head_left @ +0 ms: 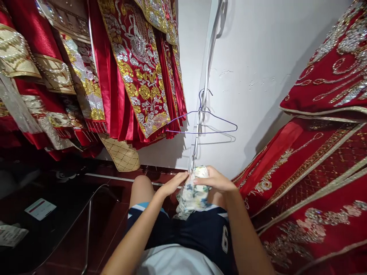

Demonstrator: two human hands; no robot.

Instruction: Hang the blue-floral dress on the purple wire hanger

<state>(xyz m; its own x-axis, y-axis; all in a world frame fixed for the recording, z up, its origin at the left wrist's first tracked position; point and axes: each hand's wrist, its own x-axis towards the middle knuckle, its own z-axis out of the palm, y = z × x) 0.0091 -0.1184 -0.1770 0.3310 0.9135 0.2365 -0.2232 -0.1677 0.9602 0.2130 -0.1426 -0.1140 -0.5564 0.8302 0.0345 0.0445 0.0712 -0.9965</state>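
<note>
A bunched white cloth with a blue, green and yellow floral print (196, 194) hangs between my knees, its ruffled lower edge over my lap. My right hand (216, 179) grips its upper right side, thumb across the front. At the cloth's upper left edge, my left hand (174, 183) has its fingers fairly straight and pressed together, with the tips on the fabric. The left thumb is mostly hidden. Straight above both hands, a thin purple wire hanger (201, 132) hangs bare by the wall.
Red embroidered garments (140, 76) hang at the left. More red beaded gowns (312, 168) crowd the right side. A narrow white strip (207, 57) runs down the wall (258, 49). At lower left is a black table (57, 233) bearing a card (40, 209) and a printed paper (13, 235).
</note>
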